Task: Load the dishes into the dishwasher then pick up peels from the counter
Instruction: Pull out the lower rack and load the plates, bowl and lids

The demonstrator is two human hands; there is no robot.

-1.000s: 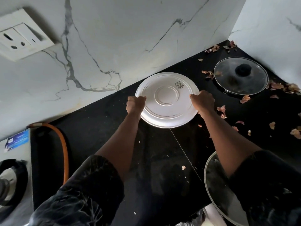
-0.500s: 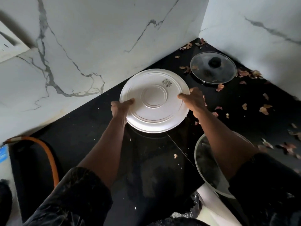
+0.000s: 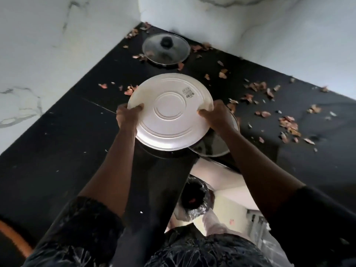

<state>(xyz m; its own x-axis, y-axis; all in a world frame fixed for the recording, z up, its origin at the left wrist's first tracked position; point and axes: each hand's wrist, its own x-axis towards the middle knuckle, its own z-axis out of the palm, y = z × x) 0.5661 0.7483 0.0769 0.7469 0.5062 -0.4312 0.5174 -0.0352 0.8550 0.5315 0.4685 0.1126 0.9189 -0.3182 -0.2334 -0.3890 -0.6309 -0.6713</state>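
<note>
Nearest, two dark patterned sleeves point(image 3: 81, 228) frame a round bin point(image 3: 194, 199) lined with a crinkled, shiny bag, which sits below the bench edge, nearer than the grips and between the forearms. An orange hose point(image 3: 11, 237) curves in at the near left. The left grip point(image 3: 127, 116) and right grip point(image 3: 217, 116) are both closed on opposite edges of the plate point(image 3: 169, 112). Each thumb lies on the upturned underside and the fingers are curled out of sight beneath the rim. The plate is white, smooth and round, its base facing up with raised concentric rings and a small barcode sticker toward the far right edge. It is tilted and looks lifted off the glossy black bench point(image 3: 57, 151). Under the right grip, partly hidden by the plate and wrist, a glass lid point(image 3: 212, 149) with a metal rim lies flat at the bench edge. Dry, papery, brownish-pink peels point(image 3: 289, 124) are scattered beyond and right of the grips, with a few just past the left grip. Farther, in the corner, a second glass lid point(image 3: 166, 54) with a black knob lies on the bench, ringed by more peels. White marble-veined walls point(image 3: 57, 45) close off the back.
</note>
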